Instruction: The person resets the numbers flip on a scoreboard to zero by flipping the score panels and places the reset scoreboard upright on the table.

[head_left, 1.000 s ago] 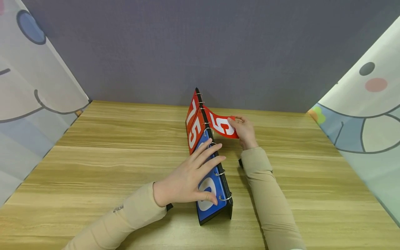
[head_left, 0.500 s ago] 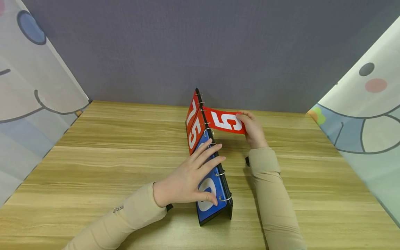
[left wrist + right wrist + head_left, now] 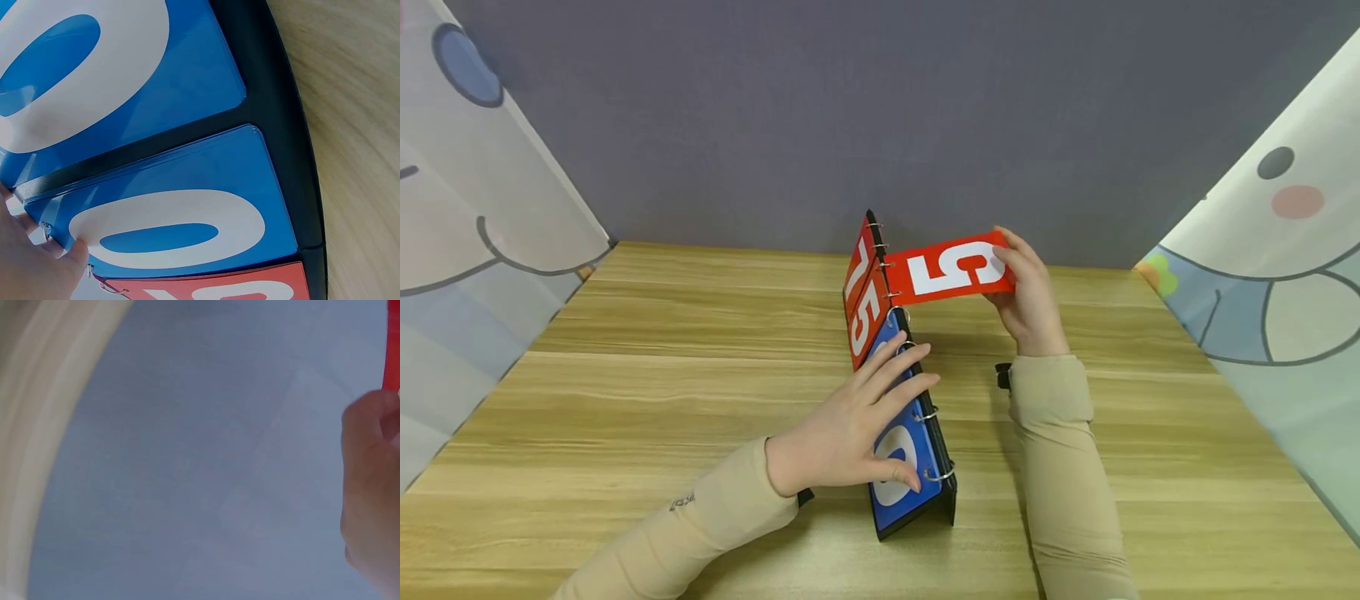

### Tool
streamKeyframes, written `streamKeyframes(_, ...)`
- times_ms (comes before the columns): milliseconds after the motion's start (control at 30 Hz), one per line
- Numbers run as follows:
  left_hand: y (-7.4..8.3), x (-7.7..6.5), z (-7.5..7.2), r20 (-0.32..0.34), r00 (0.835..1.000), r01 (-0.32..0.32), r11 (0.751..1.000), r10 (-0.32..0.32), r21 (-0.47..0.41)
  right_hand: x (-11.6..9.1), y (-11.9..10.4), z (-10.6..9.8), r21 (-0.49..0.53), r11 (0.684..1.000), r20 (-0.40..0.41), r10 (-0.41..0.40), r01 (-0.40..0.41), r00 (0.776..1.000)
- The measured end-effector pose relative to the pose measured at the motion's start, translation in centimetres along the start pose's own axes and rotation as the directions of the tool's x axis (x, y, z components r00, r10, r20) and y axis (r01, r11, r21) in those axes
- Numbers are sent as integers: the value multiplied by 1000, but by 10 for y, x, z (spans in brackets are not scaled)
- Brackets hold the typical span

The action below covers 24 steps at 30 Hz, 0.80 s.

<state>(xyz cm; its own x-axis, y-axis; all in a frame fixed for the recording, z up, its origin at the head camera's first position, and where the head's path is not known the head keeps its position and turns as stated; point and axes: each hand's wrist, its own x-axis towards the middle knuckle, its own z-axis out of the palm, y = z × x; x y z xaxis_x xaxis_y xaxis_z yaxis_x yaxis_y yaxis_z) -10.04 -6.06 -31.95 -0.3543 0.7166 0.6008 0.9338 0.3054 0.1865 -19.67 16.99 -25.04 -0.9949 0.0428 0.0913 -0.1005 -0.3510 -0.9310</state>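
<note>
A tent-shaped flip scoreboard (image 3: 942,442) stands on the table, its red and blue number cards hung on metal rings. My left hand (image 3: 857,425) rests with spread, nearly straight fingers across the blue cards (image 3: 175,231), which show white zeros in the left wrist view. On the far side of the ridge, my right hand (image 3: 1033,296) pinches the free end of a red card (image 3: 936,271) with a white 5. That card stretches out almost flat from its rings. Another red 5 card (image 3: 863,321) and a red card (image 3: 856,271), apparently a 7, lie on the left face.
The wood-grain table (image 3: 700,358) extends on both sides of the scoreboard. A grey wall (image 3: 880,108) rises behind it, and cartoon-printed curtains (image 3: 1285,275) hang at the left and right.
My right hand has moved right and upward, pulling the red 5 card from a curved, drooping position to a nearly straight one. My left hand has stayed in place.
</note>
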Motion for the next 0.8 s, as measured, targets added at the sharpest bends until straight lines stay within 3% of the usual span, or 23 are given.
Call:
streamKeyframes(167,0,0,0,-4,1000,-2,1000,2,0,-10,-4,13,20,991,22,-135,135,991)
streamKeyframes(367,-1,0,0,0,1000,-1,1000,1,-1,-15,4,23,-31,963,99,-264,269,959)
streamKeyframes(600,-1,0,0,12,1000,3,1000,-3,-3,-13,21,30,-182,935,290,-244,304,925)
streamKeyframes(800,-2,0,1,-4,1000,-10,1000,10,-2,-13,27,33,-324,887,337,-217,330,916)
